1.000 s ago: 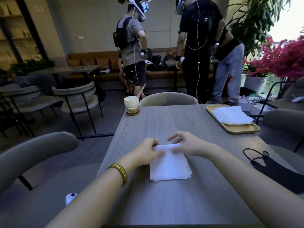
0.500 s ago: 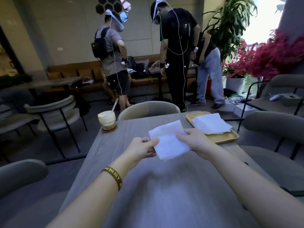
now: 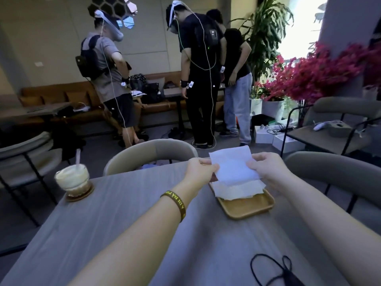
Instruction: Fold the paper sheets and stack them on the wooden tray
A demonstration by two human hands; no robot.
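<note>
Folding looks finished; this is the stacking step. The folded white paper sheet (image 3: 233,168) hangs just above the rectangular wooden tray (image 3: 247,208), its left edge pinched by the left hand (image 3: 201,169), its right edge by the right hand (image 3: 266,167). A pile of white folded sheets (image 3: 237,189) lies in the tray. Next, I'd say: lower it square onto the pile, then release both pinches.

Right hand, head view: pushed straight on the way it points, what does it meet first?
The right hand pinches the folded sheet and points left across it, so next in line looks like the left hand pinching the opposite edge. The stack on the wooden tray seems below that line, though depth is unclear.
</note>
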